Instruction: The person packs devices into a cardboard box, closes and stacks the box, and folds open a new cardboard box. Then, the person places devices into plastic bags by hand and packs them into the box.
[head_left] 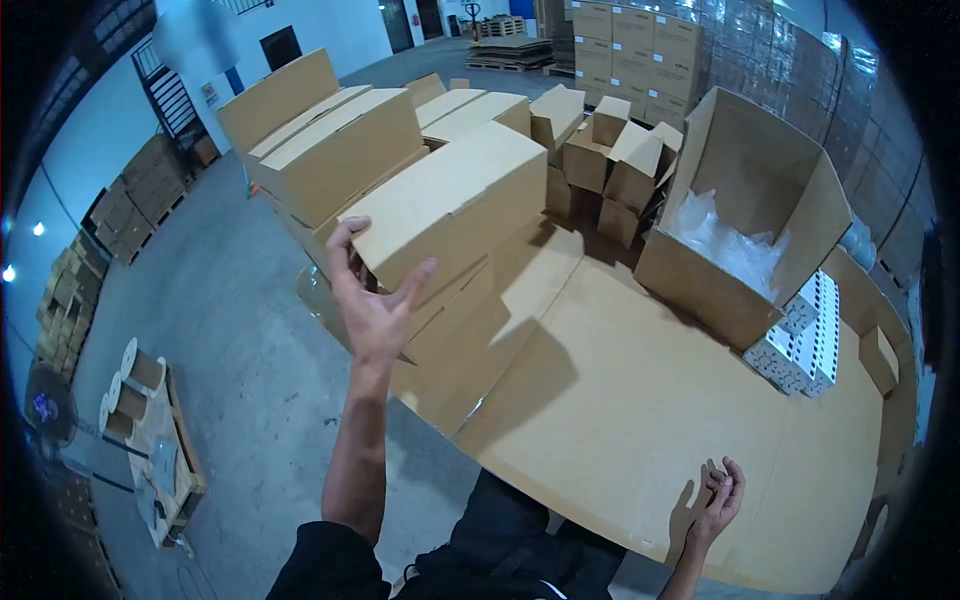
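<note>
My left hand (pixel 375 300) is at the near end of a long closed cardboard box (pixel 450 195), its thumb and fingers around the box's lower left corner. That box stands beside other long brown boxes (pixel 345 150) at the left of the cardboard-covered table (pixel 640 400). Over the table's near right part is my right hand (pixel 722 495), fingers loosely curled and partly apart, with nothing seen in it. A large open carton (pixel 700 285) holding clear plastic bags (pixel 730 245) stands at the back right. White pieces with dark dots (pixel 800 345) lie beside it.
Several small open boxes (pixel 610 150) stand at the table's back. Stacked cartons (pixel 635 50) and wrapped pallets rise behind. A small pallet with spools (pixel 130 390) is on the floor at left, near a fan (pixel 50 405). A cardboard rim (pixel 885 300) borders the right edge.
</note>
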